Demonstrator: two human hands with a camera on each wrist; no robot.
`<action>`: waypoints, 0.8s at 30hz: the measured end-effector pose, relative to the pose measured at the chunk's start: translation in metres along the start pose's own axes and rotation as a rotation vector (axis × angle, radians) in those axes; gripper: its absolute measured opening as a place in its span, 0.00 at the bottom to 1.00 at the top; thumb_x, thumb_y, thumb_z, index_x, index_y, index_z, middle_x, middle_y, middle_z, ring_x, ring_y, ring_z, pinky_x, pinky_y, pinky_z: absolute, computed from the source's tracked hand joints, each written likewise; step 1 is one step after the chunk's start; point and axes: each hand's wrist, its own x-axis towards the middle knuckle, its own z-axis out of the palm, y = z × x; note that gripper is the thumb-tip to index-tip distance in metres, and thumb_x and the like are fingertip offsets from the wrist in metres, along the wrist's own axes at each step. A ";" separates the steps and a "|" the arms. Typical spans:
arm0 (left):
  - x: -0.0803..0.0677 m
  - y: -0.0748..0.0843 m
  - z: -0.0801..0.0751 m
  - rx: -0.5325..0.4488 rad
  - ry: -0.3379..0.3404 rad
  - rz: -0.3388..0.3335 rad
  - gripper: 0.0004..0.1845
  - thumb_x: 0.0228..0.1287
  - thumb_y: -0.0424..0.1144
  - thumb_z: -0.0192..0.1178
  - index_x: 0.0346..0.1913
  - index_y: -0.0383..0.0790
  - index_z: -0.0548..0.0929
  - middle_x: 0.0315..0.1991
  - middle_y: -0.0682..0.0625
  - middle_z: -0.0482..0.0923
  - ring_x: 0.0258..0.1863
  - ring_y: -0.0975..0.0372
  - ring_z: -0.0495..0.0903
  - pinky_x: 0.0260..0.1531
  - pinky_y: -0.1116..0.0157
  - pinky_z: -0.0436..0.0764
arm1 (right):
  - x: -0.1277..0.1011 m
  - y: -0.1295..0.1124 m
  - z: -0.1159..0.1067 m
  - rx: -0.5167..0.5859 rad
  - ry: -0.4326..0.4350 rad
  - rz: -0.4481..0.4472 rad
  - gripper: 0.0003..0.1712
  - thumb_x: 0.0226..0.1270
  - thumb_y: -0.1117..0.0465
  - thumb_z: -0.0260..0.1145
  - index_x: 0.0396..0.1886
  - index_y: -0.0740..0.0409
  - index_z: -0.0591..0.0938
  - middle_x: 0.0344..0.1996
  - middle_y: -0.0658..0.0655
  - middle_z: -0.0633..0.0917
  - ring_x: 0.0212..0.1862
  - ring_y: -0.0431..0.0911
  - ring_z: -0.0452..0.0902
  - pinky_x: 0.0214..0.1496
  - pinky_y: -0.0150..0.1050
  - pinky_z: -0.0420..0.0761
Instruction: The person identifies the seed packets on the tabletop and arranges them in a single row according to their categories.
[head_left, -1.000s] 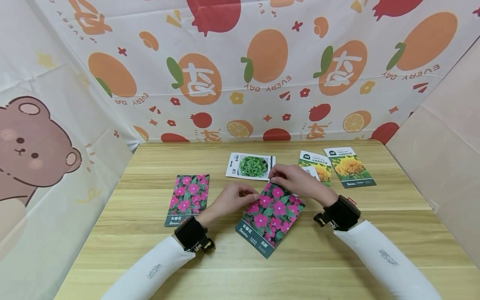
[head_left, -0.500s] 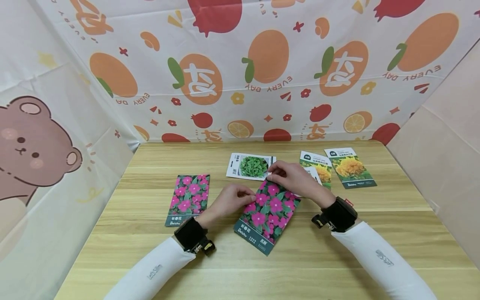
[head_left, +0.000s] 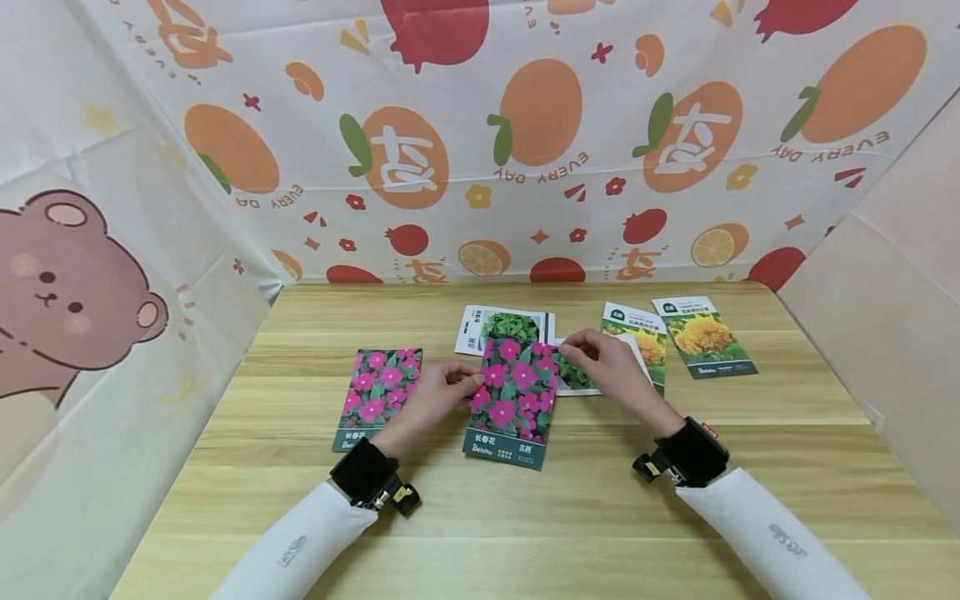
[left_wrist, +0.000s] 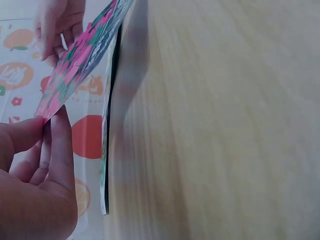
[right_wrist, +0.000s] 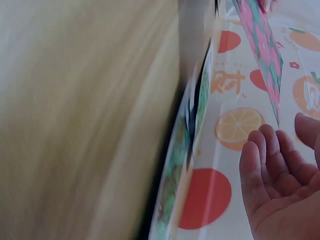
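Note:
My left hand (head_left: 435, 398) pinches a seed packet with pink flowers (head_left: 513, 396) by its left edge, thumb on the front and fingers behind. The left wrist view has this packet (left_wrist: 80, 65) tilted up off the tabletop. Near its upper right corner is my right hand (head_left: 617, 371). In the right wrist view its thumb and fingers stand apart, with the packet's corner right at the fingertips. Behind the held packet lie two green-leaf packets, one at the back (head_left: 471, 329) and one under the right hand (head_left: 573, 377), both partly covered.
A matching pink-flower packet (head_left: 378, 392) lies at the left beside my left forearm. Two yellow-flower packets lie at the back right, one outer (head_left: 705, 337) and one inner (head_left: 651, 343), partly overlapped by the green-leaf packet. A printed cloth (head_left: 465, 150) hangs behind the wooden table (head_left: 600, 525).
The pink-flower packet has moved up and turned straighter, now covering part of the back green-leaf packet. My right hand has moved right and let go of its corner, uncovering the other green-leaf packet.

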 end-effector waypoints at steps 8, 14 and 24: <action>-0.002 -0.004 -0.003 -0.070 0.047 -0.037 0.09 0.73 0.31 0.63 0.51 0.31 0.86 0.40 0.45 0.87 0.37 0.60 0.86 0.41 0.61 0.89 | 0.002 0.000 0.013 0.177 -0.041 0.101 0.15 0.81 0.56 0.62 0.54 0.63 0.84 0.39 0.60 0.88 0.41 0.51 0.86 0.47 0.48 0.86; -0.002 -0.005 -0.003 -0.119 0.048 -0.035 0.10 0.73 0.32 0.63 0.52 0.30 0.85 0.40 0.44 0.86 0.36 0.61 0.86 0.44 0.58 0.88 | 0.004 -0.005 0.016 0.219 -0.044 0.141 0.14 0.80 0.60 0.62 0.53 0.66 0.84 0.39 0.60 0.89 0.40 0.49 0.87 0.47 0.50 0.87; -0.003 -0.004 -0.005 -0.140 0.045 -0.044 0.11 0.74 0.32 0.63 0.53 0.29 0.85 0.41 0.44 0.87 0.36 0.61 0.86 0.46 0.55 0.88 | 0.007 -0.007 0.021 0.305 -0.049 0.214 0.16 0.78 0.57 0.65 0.53 0.67 0.83 0.41 0.63 0.89 0.44 0.54 0.87 0.49 0.48 0.86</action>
